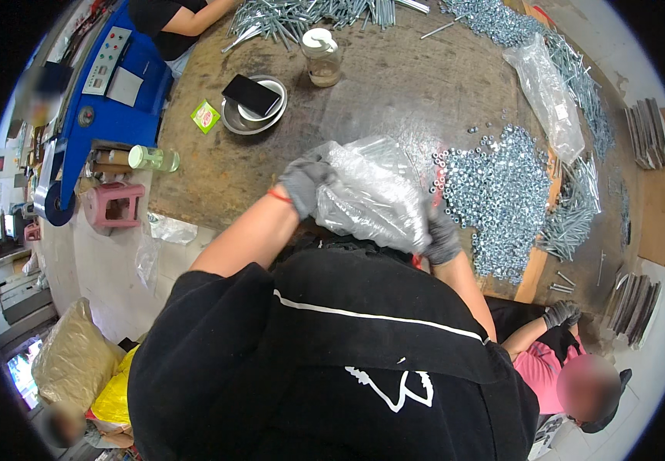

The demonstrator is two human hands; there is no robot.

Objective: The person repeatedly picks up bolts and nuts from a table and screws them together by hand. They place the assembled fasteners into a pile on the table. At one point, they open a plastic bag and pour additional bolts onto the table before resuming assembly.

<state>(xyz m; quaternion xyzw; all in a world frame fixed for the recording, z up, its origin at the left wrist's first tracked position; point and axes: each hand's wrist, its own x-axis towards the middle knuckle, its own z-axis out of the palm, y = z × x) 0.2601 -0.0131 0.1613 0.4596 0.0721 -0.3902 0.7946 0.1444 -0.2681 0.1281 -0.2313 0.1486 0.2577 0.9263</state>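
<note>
Seen from the head camera, both gloved hands are closed on one clear plastic bag (371, 200) that is held just above the near edge of the worktop (394, 84), in front of the person's chest. The left hand (303, 183) grips the bag's upper left end, fingers curled tight into bunched film; the right hand (440, 234) clamps its lower right end in the same way. The bag seems packed with small metal parts, so it probably handles as a heavy, sagging load inside thin, slippery, easily torn film; the gathered ends, where the hands already sit, look like the safest places to hold, with support under the belly if it droops. Just right of the bag lies one broad heap of shiny nuts (501, 192), far too many to count. A second clear bag (551, 96) lies flat toward the far right edge, beside a long spread of screws (578, 84). At the far edge is another pile of long bolts (309, 14). Near the far left corner stand one lidded jar (322, 58), one metal bowl (254, 107) with a dark phone (250, 94) across it, and one small green packet (205, 116). Another person's gloved hand (561, 313) shows at the near right.
</note>
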